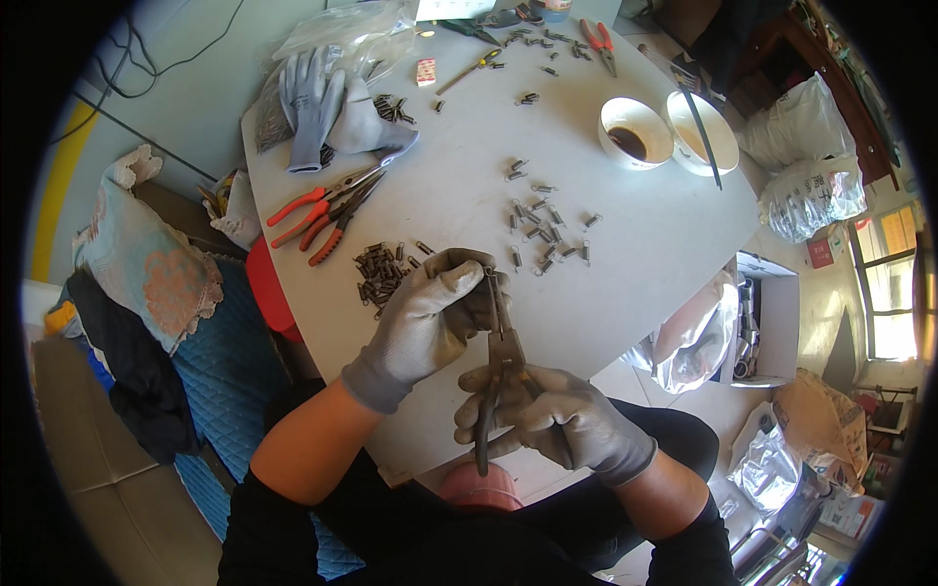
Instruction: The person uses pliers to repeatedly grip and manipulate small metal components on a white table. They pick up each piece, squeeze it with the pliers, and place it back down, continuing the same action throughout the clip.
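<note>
My right hand [560,417], in a grey coated work glove, grips the handles of long-nose pliers [504,348]. The pliers' jaws point away from me, up to the fingertips of my left hand [432,308], which wears a matching glove. Between the left thumb and forefinger a small metal spring [489,271] shows only its end loop, right at the jaw tips; its body is hidden by the fingers. Just left of that hand lies a dense pile of small coil springs [381,275]. Beyond it to the right, more springs [538,223] are scattered on the white table [440,198].
More pliers with red handles [322,212] lie at the left, near spare gloves [311,106] and plastic bags. Two white bowls [634,143] stand at the right, one with chopsticks [700,132]. Another red-handled pair of pliers [602,47] lies at the back. A pink bucket [480,487] stands below the front edge.
</note>
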Available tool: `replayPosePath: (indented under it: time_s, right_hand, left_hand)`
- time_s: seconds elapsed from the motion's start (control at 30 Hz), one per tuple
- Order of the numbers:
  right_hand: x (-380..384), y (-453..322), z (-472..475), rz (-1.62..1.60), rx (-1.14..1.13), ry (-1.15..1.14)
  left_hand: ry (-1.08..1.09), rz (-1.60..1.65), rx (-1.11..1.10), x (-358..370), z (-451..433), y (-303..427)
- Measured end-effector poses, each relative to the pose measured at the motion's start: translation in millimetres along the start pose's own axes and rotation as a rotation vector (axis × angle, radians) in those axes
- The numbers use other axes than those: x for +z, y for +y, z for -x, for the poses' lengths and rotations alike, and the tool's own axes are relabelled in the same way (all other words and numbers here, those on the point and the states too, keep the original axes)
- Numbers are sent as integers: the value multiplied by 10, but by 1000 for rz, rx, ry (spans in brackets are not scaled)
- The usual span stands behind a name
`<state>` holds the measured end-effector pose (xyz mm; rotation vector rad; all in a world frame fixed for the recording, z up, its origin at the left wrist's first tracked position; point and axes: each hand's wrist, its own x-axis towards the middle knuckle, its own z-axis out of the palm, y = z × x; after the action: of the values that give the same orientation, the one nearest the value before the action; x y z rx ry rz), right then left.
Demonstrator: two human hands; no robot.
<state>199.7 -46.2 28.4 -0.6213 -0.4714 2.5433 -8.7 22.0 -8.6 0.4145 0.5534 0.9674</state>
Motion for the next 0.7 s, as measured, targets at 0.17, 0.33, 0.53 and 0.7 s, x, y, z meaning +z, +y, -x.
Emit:
replayPosePath:
  time_s: [0.17, 0.33, 0.53, 0.7]
  right_hand:
    - [10, -10, 17, -57, 10, 2]
    - [5, -59, 46, -117, 8, -1]
    - [10, -46, 31, -41, 23, 5]
    - [21, -41, 28, -15, 29, 13]
  left_hand:
    - [-50, 31, -25, -10, 1, -2]
    - [-88, 36, -51, -26, 6, -22]
    - [-19, 49, -52, 13, 20, -12]
    - [-4, 16, -42, 55, 32, -10]
